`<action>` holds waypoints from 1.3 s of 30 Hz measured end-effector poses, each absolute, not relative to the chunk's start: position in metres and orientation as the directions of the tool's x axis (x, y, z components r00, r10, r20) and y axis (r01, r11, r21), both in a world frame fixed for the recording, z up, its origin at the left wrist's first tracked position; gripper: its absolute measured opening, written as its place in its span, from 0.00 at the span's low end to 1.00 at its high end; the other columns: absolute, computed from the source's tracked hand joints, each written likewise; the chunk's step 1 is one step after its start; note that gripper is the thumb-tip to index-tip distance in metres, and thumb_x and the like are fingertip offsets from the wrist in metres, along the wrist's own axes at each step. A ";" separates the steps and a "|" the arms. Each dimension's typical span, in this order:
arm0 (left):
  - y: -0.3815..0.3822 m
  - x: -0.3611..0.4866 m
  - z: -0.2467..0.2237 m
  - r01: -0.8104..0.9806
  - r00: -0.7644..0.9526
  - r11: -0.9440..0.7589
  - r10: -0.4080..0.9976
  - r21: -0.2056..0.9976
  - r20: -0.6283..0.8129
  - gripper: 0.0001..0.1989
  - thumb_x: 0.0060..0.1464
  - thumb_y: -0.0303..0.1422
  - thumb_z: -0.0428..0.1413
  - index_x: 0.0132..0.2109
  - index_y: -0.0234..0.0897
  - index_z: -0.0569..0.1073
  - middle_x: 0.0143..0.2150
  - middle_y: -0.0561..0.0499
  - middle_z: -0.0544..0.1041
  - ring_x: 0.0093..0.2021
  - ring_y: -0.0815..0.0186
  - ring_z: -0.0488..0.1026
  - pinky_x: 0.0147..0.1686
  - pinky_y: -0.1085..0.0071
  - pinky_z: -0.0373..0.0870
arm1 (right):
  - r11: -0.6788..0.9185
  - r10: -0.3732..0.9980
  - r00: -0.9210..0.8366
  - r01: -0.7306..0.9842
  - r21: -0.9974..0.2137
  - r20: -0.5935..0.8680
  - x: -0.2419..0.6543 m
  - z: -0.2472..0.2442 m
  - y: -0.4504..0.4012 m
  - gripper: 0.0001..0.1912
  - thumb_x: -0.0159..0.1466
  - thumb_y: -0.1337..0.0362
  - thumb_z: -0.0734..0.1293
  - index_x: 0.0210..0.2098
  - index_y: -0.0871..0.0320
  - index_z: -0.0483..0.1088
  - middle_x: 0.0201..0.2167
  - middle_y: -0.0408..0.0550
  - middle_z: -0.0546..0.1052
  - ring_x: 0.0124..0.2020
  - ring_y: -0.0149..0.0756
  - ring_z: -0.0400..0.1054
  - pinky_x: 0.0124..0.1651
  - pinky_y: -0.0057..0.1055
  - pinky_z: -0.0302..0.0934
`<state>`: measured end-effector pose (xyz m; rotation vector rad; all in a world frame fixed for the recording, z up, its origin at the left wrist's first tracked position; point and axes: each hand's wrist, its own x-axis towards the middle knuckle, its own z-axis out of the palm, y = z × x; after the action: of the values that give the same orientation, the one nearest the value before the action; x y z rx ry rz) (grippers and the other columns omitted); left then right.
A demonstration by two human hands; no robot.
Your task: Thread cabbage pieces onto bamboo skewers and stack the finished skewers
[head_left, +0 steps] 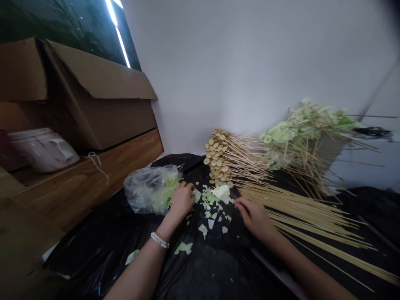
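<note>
My left hand (pixel 183 199), a beaded bracelet at its wrist, has curled fingers beside the clear plastic bag (pixel 140 189) of shredded-looking cabbage. A pale cabbage piece (pixel 196 195) shows at its fingertips, partly hidden by them. To the right, my right hand (pixel 254 217) pinches thumb and forefinger at the edge of a larger cabbage leaf (pixel 222 193). Between the hands, small cabbage scraps (pixel 210 202) lie scattered over black plastic sheeting (pixel 206 266). Bare wooden skewers (pixel 300 206) lie in a spread bundle right of and behind my right hand.
Skewers threaded with round pale slices (pixel 218 156) are stacked against the white wall (pixel 250 62). At the back right, skewered cabbage (pixel 300 125) is heaped up. An open cardboard box (pixel 109 112) and a white plastic tub (pixel 43 150) stand on a wooden ledge (pixel 125 164) at left.
</note>
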<state>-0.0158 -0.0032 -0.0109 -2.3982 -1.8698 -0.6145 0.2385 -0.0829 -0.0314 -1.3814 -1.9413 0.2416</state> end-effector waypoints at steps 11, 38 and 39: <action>0.002 -0.013 0.000 0.651 0.007 -0.405 0.849 0.642 0.528 0.07 0.50 0.30 0.53 0.38 0.37 0.70 0.33 0.51 0.74 0.34 0.64 0.70 0.36 0.70 0.64 | 0.391 0.888 -0.147 0.738 -0.550 0.435 0.239 -0.031 -0.083 0.15 0.68 0.60 0.55 0.38 0.55 0.71 0.32 0.45 0.77 0.33 0.36 0.71 0.38 0.30 0.59; -0.009 0.013 -0.006 0.036 0.001 -0.329 0.944 0.944 0.329 0.09 0.50 0.36 0.56 0.34 0.37 0.65 0.29 0.55 0.69 0.30 0.70 0.68 0.34 0.71 0.70 | 0.442 0.880 -0.213 0.694 -0.568 0.424 0.234 -0.035 -0.082 0.14 0.67 0.64 0.55 0.37 0.57 0.71 0.28 0.45 0.76 0.29 0.34 0.69 0.35 0.28 0.59; -0.010 0.014 -0.006 0.041 0.008 -0.337 0.942 0.941 0.337 0.09 0.51 0.37 0.56 0.34 0.37 0.65 0.29 0.55 0.69 0.29 0.70 0.68 0.34 0.71 0.71 | 0.439 0.881 -0.214 0.705 -0.557 0.422 0.234 -0.035 -0.082 0.14 0.67 0.65 0.55 0.37 0.57 0.72 0.28 0.45 0.76 0.30 0.34 0.70 0.35 0.28 0.59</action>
<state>0.0136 -0.0103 -0.0060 -2.5377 -1.7993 -2.4461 0.2345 -0.0819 -0.0354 -1.3303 -1.9862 0.3178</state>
